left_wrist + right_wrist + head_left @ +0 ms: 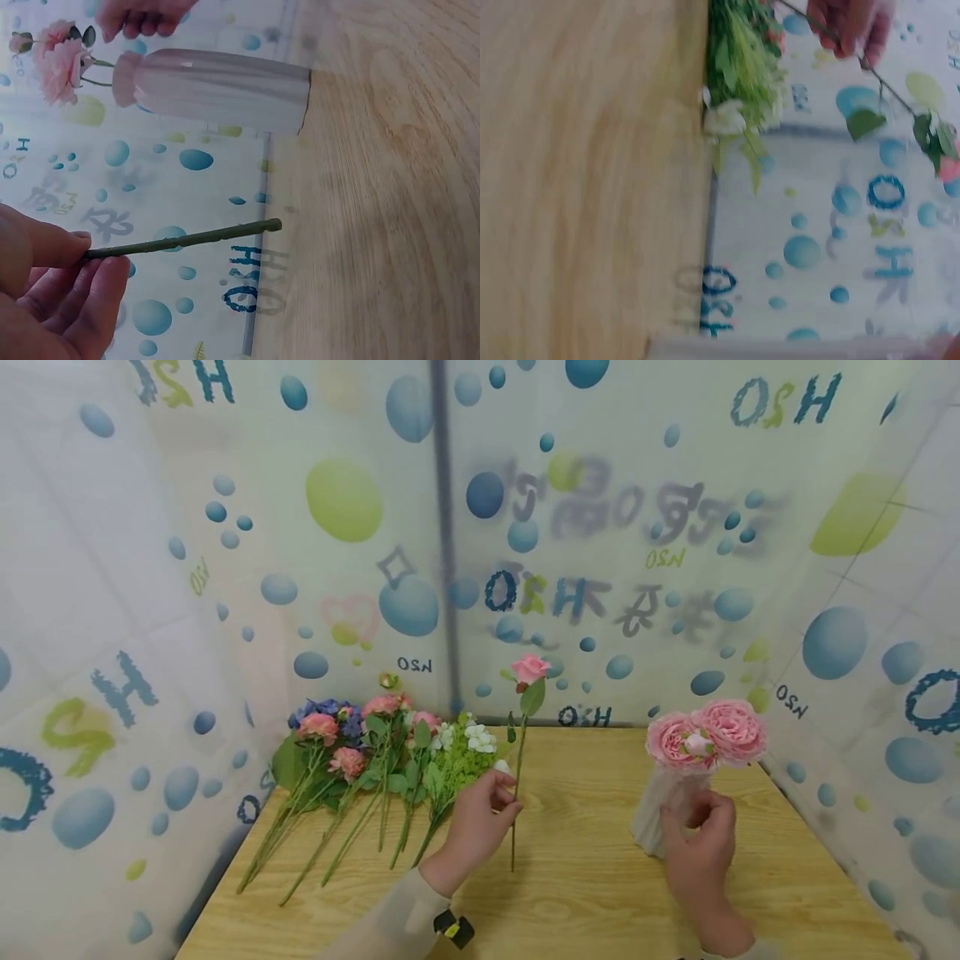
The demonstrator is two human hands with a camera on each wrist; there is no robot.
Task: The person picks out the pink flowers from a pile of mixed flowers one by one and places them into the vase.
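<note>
My left hand point(480, 827) pinches the stem of a single pink rose point(530, 669) between thumb and fingers. The rose stands nearly upright above the table, its green stem end point(225, 233) free in the left wrist view. At the right stands a white vase point(225, 86) holding pink flowers point(705, 735). My right hand point(701, 843) is beside the vase, fingers loosely curled with nothing seen in them; in the left wrist view a small gap shows between this hand and the vase. Only a pale strip of the vase point(780, 348) shows at the right wrist view's bottom edge.
Several flower stems lie on the left of the wooden table point(585, 902): blue blooms point(348, 727), pink blooms point(348, 763), white blooms point(480, 739) and greenery point(457, 768). A patterned curtain point(600, 527) surrounds the table at the back and sides.
</note>
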